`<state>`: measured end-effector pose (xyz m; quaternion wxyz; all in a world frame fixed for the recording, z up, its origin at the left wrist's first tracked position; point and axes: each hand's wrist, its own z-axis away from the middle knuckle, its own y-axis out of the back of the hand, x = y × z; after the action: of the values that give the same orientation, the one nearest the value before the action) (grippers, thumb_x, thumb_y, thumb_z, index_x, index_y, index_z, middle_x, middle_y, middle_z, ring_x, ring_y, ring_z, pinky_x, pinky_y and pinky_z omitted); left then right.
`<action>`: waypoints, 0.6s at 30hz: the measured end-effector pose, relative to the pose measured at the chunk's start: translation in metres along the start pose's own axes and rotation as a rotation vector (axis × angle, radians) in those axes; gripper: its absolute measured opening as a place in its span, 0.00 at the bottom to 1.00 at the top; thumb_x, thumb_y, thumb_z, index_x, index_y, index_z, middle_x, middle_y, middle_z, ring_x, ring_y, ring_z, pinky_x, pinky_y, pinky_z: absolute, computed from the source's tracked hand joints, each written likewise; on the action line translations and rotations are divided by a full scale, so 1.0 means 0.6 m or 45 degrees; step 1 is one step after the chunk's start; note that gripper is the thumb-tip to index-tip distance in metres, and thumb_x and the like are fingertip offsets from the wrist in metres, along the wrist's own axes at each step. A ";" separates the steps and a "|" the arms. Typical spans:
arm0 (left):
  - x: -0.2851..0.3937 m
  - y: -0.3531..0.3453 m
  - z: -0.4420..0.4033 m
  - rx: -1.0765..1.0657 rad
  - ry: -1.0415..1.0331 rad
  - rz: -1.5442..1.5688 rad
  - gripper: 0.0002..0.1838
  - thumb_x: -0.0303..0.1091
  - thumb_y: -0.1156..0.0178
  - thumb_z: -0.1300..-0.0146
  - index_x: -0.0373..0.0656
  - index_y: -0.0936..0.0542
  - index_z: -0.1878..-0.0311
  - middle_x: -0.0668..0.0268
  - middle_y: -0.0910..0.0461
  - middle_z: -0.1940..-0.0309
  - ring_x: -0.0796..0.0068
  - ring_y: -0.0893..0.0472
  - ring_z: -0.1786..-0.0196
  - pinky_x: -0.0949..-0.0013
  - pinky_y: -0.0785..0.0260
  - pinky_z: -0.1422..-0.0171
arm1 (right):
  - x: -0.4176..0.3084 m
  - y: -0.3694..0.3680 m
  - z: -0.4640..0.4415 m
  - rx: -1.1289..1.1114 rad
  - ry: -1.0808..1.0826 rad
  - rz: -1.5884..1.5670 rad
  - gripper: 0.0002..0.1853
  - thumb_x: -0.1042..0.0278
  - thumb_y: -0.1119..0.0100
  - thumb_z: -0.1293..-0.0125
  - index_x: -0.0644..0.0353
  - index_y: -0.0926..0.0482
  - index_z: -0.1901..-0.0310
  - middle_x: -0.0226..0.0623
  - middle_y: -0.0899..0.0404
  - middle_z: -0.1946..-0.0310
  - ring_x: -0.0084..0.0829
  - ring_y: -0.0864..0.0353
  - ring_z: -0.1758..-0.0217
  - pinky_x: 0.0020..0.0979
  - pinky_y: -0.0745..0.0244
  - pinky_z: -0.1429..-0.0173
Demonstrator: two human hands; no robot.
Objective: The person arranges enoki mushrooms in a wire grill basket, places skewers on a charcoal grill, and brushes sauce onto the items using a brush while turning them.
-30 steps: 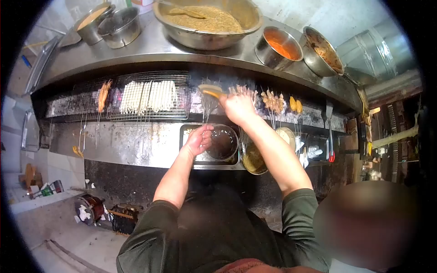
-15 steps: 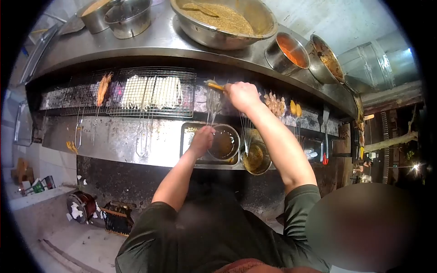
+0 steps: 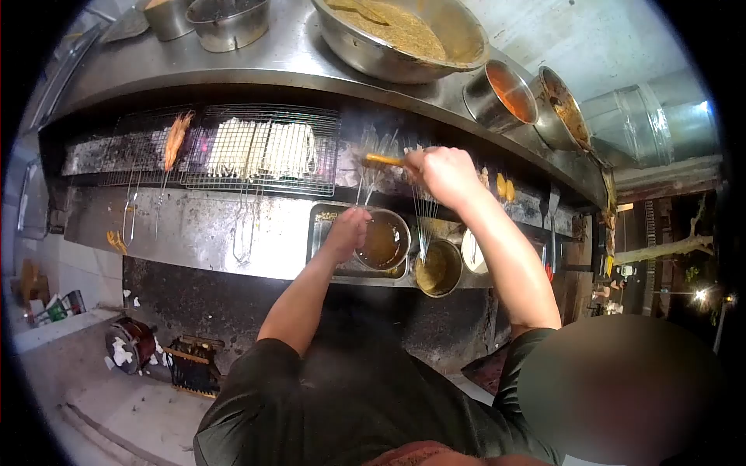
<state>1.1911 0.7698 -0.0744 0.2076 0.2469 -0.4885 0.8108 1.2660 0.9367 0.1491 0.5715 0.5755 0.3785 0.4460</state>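
Observation:
My left hand point(image 3: 350, 230) is closed on the lower ends of several thin skewers point(image 3: 369, 175), which fan out over the grill; the food on them is pale and hard to make out. Over the coals, my right hand point(image 3: 441, 177) grips a brush with a yellow handle point(image 3: 384, 160), its head beside the skewers. A round pot of brown liquid point(image 3: 382, 239) sits in a metal tray just right of my left hand. More skewers point(image 3: 424, 213) lie under my right hand, their lower ends above a bowl of yellowish sauce point(image 3: 437, 268).
A wire rack point(image 3: 326, 151) holds white skewered strips point(image 3: 260, 147); an orange skewer point(image 3: 176, 141) lies to its left. On the shelf stand a wide basin point(image 3: 400, 58), a pot of red sauce point(image 3: 501, 97) and other pots. A blurred round shape is at lower right.
The camera view has shifted. My right hand has drawn the brush back to the right and lower, off the skewer tops. The skewers in my left hand are now spread apart.

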 end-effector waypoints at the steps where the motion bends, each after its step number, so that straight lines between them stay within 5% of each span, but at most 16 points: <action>1: 0.000 -0.004 -0.005 0.004 -0.018 -0.024 0.11 0.42 0.55 0.27 0.47 0.28 0.60 0.78 0.39 0.83 0.85 0.43 0.84 0.77 0.53 0.82 | 0.002 -0.002 -0.001 0.048 -0.043 0.039 0.09 0.58 0.44 0.37 0.52 0.21 0.68 0.41 0.19 0.74 0.45 0.18 0.70 0.41 0.23 0.69; 7: -0.006 0.007 -0.035 -0.012 -0.043 -0.051 0.13 0.43 0.56 0.25 0.44 0.29 0.60 0.75 0.39 0.85 0.83 0.44 0.86 0.75 0.51 0.83 | -0.030 -0.020 0.024 0.019 0.093 0.073 0.09 0.57 0.44 0.36 0.51 0.20 0.67 0.39 0.20 0.77 0.41 0.18 0.74 0.40 0.24 0.72; 18: -0.007 0.008 -0.027 0.024 -0.020 0.071 0.12 0.42 0.58 0.24 0.46 0.30 0.60 0.76 0.43 0.86 0.82 0.47 0.87 0.74 0.53 0.83 | 0.018 -0.007 -0.038 -0.002 -0.351 -0.118 0.12 0.52 0.44 0.36 0.47 0.17 0.61 0.42 0.17 0.69 0.46 0.18 0.63 0.44 0.23 0.59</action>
<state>1.1888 0.7817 -0.0867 0.1788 0.2415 -0.4890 0.8189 1.2484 0.9544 0.1444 0.6385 0.6126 0.3222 0.3364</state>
